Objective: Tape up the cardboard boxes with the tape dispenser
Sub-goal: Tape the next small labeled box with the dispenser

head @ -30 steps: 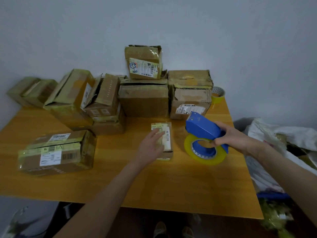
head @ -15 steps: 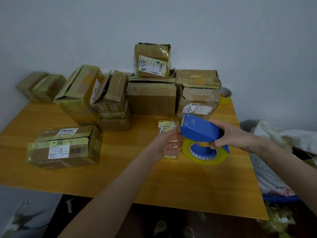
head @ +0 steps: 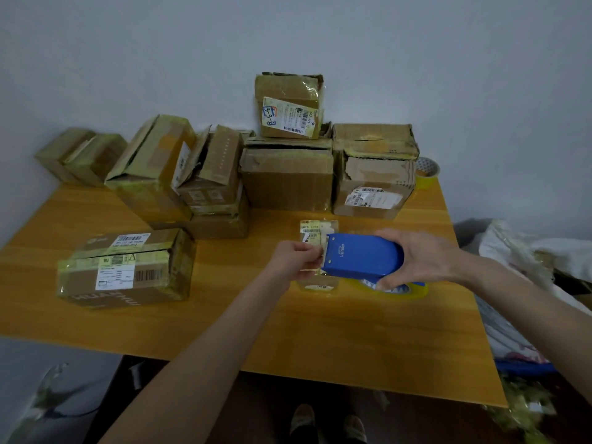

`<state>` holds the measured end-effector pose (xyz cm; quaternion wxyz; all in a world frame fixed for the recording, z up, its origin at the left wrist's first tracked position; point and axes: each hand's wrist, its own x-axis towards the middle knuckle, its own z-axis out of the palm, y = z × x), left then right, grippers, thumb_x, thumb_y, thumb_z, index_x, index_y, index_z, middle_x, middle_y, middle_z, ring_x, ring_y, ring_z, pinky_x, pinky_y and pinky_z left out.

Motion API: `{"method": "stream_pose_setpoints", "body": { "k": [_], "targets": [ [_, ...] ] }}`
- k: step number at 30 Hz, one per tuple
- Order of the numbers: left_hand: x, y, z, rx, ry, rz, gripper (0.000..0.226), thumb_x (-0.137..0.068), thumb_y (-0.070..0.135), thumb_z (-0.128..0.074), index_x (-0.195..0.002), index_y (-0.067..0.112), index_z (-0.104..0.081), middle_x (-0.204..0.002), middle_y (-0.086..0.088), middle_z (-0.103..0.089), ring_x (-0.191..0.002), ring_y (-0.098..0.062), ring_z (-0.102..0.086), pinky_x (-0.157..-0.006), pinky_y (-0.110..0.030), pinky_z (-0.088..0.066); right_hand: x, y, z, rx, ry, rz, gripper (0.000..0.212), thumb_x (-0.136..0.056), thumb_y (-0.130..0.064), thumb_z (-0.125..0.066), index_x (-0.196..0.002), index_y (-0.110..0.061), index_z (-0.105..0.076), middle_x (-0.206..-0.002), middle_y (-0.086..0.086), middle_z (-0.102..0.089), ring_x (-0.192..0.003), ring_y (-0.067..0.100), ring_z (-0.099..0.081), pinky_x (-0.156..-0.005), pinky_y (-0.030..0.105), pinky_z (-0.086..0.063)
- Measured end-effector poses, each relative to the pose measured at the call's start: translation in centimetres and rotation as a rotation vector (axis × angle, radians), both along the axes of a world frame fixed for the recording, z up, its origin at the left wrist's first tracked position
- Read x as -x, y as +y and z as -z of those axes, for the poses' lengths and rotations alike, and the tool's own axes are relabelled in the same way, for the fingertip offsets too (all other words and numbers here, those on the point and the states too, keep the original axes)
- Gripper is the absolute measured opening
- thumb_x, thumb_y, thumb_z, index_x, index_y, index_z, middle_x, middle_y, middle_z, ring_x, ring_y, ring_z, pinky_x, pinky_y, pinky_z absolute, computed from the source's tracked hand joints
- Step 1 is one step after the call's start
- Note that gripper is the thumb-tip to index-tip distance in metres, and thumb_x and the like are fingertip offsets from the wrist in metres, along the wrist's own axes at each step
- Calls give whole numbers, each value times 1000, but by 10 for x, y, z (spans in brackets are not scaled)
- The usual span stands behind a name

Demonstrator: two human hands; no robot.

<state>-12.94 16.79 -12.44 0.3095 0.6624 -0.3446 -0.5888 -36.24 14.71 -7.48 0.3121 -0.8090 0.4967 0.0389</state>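
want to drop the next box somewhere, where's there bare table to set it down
Bare: the table strip between the hands and its near edge, and the patch between the labelled box and left hand. Crowded: stacked boxes along the wall; small box, tape dispenser and right hand at centre-right.

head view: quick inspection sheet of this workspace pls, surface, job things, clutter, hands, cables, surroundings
surface: wooden table
job's things: small box on the table, partly under the blue tape dispenser; cardboard boxes piled at the back; taped box front left
clutter: spare tape roll back right
hands: left hand grips the small box; right hand holds the tape dispenser
cables: nothing seen
surroundings: pale wall; white bags at the right; shoes below the table
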Motion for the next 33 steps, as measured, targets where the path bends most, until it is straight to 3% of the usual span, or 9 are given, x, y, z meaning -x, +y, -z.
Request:
{"method": "stream_pose_setpoints", "body": {
  "k": [4,7,12,16,20,24,33],
  "targets": [
    [-3,5,3,30,-22,-25,5,-92,15,-62,-89,11,-61,-86,-3,-67,-76,-10,-65,-63,-23,-56,-3,3,-1,75,56,-30,80,-71,-45,-79,-138,-42,-36,-111,-16,-54,-97,14,-56,-79,34,-52],
    [-18,8,5,51,-81,-54,9,-92,14,-62,-97,7,-62,-88,-6,-67,-75,-11,-65,-57,-21,-54,2,4,0,51,39,-39,76,-71,-41,-78,-136,-40,-38,-107,-16,-55,-94,12,-57,-77,33,-52],
    [-51,14,15,73,-168,-118,6,-93,10,-60,-95,4,-62,-86,-9,-66,-71,-13,-64,-54,-20,-54,19,2,4,42,151,-17,73,-72,-44,-76,-135,-39,-38,-102,-10,-61,-91,14,-59,-77,36,-54],
    [-49,20,26,77,-172,-128,9,-91,9,-62,-95,1,-62,-82,-9,-66,-68,-13,-63,-51,-18,-53,22,1,10,-7,146,-18,71,-74,-41,-75,-134,-39,-38,-100,-11,-59,-88,11,-57,-70,28,-49],
    [-44,20,37,61,-197,-162,8,-91,8,-63,-96,1,-63,-79,-6,-66,-66,-11,-63,-52,-19,-53,23,-3,18,-30,154,-18,70,-73,-40,-75,-133,-37,-39,-101,-11,-60,-91,12,-58,-73,30,-51],
    [-41,18,45,56,-206,-189,10,-91,8,-63,-97,1,-61,-79,-6,-66,-65,-11,-62,-52,-19,-53,20,-9,24,-55,172,-25,69,-75,-37,-74,-133,-38,-38,-101,-9,-60,-90,13,-58,-63,24,-45],
    [-34,9,61,15,-221,-180,11,-92,10,-63,-82,8,-58,-77,-5,-65,-67,-12,-60,-61,-26,-54,10,-19,50,-104,244,-29,65,-71,-42,-73,-127,-40,-40,-99,-12,-59,-92,16,-59,-77,39,-55]
  ]
}}
